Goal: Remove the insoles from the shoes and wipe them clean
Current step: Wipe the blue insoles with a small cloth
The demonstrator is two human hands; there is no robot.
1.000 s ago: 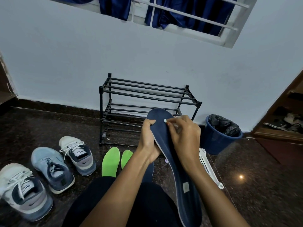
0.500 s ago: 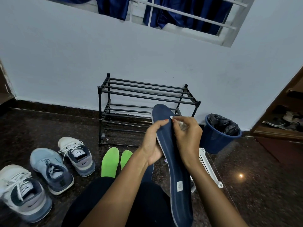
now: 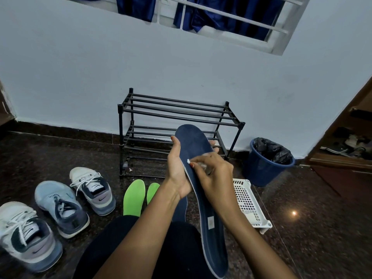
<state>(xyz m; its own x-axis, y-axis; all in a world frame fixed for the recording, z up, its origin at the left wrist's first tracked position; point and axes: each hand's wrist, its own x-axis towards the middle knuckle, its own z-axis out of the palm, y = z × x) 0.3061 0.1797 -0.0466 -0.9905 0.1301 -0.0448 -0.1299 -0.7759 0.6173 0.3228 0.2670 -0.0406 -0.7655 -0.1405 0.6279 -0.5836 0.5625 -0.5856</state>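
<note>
Head view: the left hand (image 3: pixel 178 172) clamps the navy insole (image 3: pixel 214 244) near its 12 o'clock toe, thumb in front and fingers (image 3: pixel 213 142) behind, steadying it so the right hand (image 3: pixel 215 176), fingers pinching a white wipe (image 3: pixel 188 161), can rub its 9 o'clock edge.

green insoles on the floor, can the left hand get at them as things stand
Probably not yet: the left hand grips the navy insole, the right hand pinching a white wipe against it. The green insoles lie uncovered near the knee, so once freed, likely yes.
</note>
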